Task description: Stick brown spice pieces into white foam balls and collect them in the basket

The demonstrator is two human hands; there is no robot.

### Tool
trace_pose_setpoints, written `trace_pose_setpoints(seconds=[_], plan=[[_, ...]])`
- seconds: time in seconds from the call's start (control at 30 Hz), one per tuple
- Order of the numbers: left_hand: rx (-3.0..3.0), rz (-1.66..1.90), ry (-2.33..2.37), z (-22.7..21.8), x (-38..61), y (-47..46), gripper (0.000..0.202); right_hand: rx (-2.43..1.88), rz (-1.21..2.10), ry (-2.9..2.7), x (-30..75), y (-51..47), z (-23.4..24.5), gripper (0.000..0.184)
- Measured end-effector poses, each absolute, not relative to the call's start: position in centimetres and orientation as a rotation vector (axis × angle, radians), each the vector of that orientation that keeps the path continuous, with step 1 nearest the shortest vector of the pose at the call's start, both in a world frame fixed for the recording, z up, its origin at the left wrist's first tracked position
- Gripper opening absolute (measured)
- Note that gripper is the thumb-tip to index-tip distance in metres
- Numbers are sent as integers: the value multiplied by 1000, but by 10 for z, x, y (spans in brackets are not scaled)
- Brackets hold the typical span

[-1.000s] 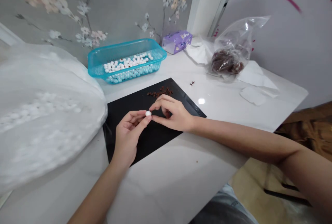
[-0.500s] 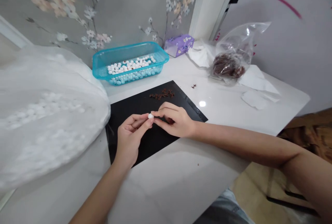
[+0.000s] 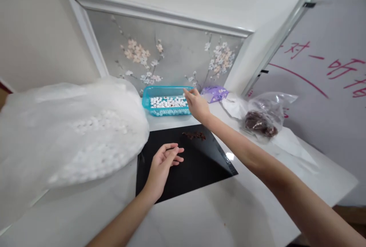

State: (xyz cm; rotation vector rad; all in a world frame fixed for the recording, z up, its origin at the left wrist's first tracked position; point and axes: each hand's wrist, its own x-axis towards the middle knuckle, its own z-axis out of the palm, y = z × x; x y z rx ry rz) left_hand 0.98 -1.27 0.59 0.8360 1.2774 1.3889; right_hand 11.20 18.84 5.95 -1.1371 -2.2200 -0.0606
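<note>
My right hand (image 3: 198,104) is over the right end of a blue plastic basket (image 3: 146,98), thumb and finger pinched on a small white ball (image 3: 184,95), partly hidden by the fingers. Several white balls (image 3: 166,102) lie in the basket, with a few dark bits among them. Over a black mat (image 3: 197,174), my left hand (image 3: 166,161) holds nothing, its fingers loosely curved and apart. A small heap of dark red-brown pieces (image 3: 194,135) rests on the mat's far part.
A big translucent bag (image 3: 94,140) of white balls fills the left side. At the back right are a purple tissue pack (image 3: 215,93), crumpled white paper (image 3: 235,106) and a clear bag of dark brown pieces (image 3: 260,123). A framed floral panel (image 3: 177,60) stands behind.
My right hand has moved away from my left, up and forward to the basket, with the white ball. My left hand has let go of the ball. The view has tilted up.
</note>
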Motion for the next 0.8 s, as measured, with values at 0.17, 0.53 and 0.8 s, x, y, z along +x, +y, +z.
trace_pose_setpoints(seconds=[0.17,0.53,0.8], plan=[[805,1395,1244,5,8,-16,29,-988,-103,-2395,54,171,74,42],[702,1524,1214,-4,10,-17,13,-345,-334,-2903,-41,84,37,22],[834,1558,1316,-6,11,-17,13,-564,281,-2201,38,70,34,28]])
